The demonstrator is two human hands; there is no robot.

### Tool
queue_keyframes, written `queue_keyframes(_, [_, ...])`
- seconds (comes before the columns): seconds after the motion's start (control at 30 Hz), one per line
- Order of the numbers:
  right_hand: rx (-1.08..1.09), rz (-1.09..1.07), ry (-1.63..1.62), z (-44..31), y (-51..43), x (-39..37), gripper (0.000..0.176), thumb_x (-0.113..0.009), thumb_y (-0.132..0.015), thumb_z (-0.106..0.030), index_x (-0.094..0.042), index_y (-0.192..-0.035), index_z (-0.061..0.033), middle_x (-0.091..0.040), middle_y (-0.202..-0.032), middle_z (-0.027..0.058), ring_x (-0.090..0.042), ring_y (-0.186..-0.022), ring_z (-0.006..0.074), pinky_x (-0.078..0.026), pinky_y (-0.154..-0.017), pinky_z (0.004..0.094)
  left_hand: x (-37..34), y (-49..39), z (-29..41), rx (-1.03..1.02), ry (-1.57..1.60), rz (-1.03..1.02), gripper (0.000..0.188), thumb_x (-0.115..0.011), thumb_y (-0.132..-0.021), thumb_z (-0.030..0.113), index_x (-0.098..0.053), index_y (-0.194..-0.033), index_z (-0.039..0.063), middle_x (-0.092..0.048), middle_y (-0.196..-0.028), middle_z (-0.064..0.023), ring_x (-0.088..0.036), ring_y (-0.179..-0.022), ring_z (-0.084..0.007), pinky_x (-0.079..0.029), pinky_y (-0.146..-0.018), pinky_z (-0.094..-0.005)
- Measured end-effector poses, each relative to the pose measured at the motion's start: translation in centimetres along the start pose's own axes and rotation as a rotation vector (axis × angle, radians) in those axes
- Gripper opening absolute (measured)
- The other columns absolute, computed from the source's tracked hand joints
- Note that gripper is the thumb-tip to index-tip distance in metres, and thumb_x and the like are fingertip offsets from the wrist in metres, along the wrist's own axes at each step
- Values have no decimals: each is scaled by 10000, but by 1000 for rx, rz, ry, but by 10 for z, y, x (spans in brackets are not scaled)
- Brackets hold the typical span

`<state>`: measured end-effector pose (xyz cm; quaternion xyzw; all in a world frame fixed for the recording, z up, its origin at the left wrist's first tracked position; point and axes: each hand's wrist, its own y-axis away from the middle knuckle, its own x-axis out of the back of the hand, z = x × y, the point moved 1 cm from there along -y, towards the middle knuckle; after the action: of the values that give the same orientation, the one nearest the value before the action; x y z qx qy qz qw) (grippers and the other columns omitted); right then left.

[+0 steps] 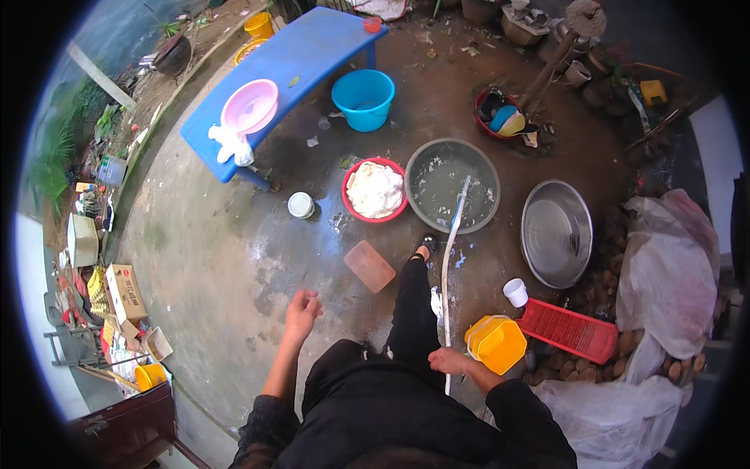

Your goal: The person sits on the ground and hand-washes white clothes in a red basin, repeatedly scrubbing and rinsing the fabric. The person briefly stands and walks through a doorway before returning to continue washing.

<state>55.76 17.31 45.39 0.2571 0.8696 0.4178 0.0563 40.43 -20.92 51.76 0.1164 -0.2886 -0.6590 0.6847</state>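
Observation:
My left hand [303, 311] hangs over the concrete with loosely bent fingers and nothing in it. My right hand [450, 359] is beside my right thigh, over the line of a white hose [445, 293]; whether it touches the hose or holds anything is unclear. The hose runs forward into a large grey basin [413, 202] of cloudy water with pale scraps in it. Against that basin stands a red basin [350, 206] heaped with a white mass [376, 190], its material uncertain. A reddish plastic slab or lid [370, 266] lies in front of my foot [423, 251].
A blue table [304, 53] carries a pink basin [251, 106]. Beyond the grey basin are a blue tub [363, 120] and a red bowl of items [499, 115]. To the right are a metal basin [556, 234], a white cup [515, 292], a yellow container [498, 343] and a red crate [568, 330].

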Motion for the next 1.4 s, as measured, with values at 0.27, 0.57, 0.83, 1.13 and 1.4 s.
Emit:
queue_keyframes(0.27, [-71,-418,-167,22,1,140,324,-643,-815,-190,-671,-1084,-11,-703,-958,122,-654,-955,204,-499,-844,324,-97,-150,59,189,-181,-138,205,-560,-935,134,-570,-1102,15,-634,-815,-73,-636,-707,-137,-518,-644,-259])
queue_keyframes(0.57, [-32,-690,-47,13,-130,217,206,-611,-834,-246,-679,-874,-56,-657,-753,124,-640,-721,247,-498,-669,373,-204,-373,-82,176,-648,-391,285,-509,-947,242,-613,-1045,-5,-693,-817,-148,-692,-747,-311,-546,-727,-418])
queue_keyframes(0.83, [-75,469,-184,51,-407,315,235,-584,-900,-272,-619,-1060,-104,-674,-877,209,-640,-897,409,-503,-770,488,-240,-449,-280,-15,-1309,-845,311,-559,-890,320,-680,-1066,93,-650,-1189,-101,-519,-1248,-340,-482,-913,-505])
queue_keyframes(1.13, [-57,1324,-151,93,-636,379,311,-639,-856,-246,-641,-1136,-112,-664,-1008,256,-623,-990,424,-491,-874,483,-283,-481,-285,96,-1494,-1298,368,-592,-837,326,-720,-1094,97,-683,-1163,-132,-640,-1125,-294,-506,-943,-438])
queue_keyframes(1.4, [281,782,-782,65,-571,413,207,-665,-849,-143,-693,-1012,-18,-637,-761,2,-540,-666,64,-439,-573,259,-257,-586,-238,-7,-235,30,519,-431,-961,425,-659,-796,-11,-649,-654,-172,-642,-620,-329,-498,-636,-461])
